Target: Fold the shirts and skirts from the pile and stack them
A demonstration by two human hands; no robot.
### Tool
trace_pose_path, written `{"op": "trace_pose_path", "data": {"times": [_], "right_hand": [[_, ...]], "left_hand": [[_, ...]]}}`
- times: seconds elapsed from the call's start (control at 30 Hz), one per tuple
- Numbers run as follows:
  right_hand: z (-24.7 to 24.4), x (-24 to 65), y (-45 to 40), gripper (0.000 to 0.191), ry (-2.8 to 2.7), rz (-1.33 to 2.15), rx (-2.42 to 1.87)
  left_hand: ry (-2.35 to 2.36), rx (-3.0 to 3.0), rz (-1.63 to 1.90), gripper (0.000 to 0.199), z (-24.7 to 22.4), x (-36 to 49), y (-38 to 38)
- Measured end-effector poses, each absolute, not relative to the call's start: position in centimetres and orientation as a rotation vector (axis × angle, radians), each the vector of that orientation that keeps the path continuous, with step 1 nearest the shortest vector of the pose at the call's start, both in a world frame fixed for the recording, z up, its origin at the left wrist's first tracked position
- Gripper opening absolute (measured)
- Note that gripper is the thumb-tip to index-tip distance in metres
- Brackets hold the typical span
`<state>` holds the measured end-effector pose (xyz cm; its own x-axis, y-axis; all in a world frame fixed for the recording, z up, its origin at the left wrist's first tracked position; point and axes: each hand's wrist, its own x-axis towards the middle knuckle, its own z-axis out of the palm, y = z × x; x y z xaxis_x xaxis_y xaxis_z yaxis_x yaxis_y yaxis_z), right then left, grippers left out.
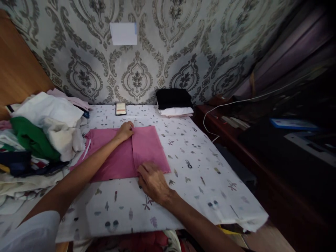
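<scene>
A pink shirt [112, 164] lies flat on the patterned white cloth, its right part folded over so that a loose edge runs across the middle. At the far end of that edge, my left hand [125, 131] pinches the fabric between thumb and fingers. My right hand [153, 182] has its fingers curled on the near end of the same edge, close to the shirt's front side; its fingertips are partly hidden. A white strip shows at the shirt's left end, under my left forearm.
Piled clothes [49, 129] in white, green and navy stand at the left. At the back are a small framed card [120, 109] and a folded black and white stack [174, 99]. A white cable [236, 102] hangs right of the table [204, 182], over a dark red surface.
</scene>
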<state>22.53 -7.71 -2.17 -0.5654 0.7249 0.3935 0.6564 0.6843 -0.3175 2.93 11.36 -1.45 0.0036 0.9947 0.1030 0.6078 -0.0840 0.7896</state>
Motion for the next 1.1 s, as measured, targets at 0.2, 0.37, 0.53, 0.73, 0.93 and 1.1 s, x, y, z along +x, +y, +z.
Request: {"op": "trace_pose_path", "data": {"times": [0.2,0.37,0.53,0.73,0.93,1.1], "right_hand": [[-2.3,22.4,-7.8,0.018,-2.44,0.181,-1.043],[-1.4,23.3,-7.8,0.01,-2.33,0.24,-1.001],[-0.8,27.4,-6.4,0.02,-2.009,0.164,-1.576],[-0.8,29.3,-5.4,0.019,-2.043,0.376,-1.773],[1.3,30.5,-5.2,0.022,-1.766,0.689,-1.717],[1.4,34.9,-5.3,0.021,-1.522,0.667,-1.722]], "left_hand": [[1.783,2.212,0.768,0.029,-0.1,3.7,9.5],[1.626,2.459,0.514,0.03,0.5,5.5,10.6],[1.496,2.416,0.334,0.03,0.2,7.4,14.3],[1.377,2.358,0.245,0.01,0.3,7.5,16.3],[1.275,2.351,0.406,0.012,2.7,9.1,16.4],[1.232,2.417,0.481,0.006,3.0,14.9,17.3]]}}
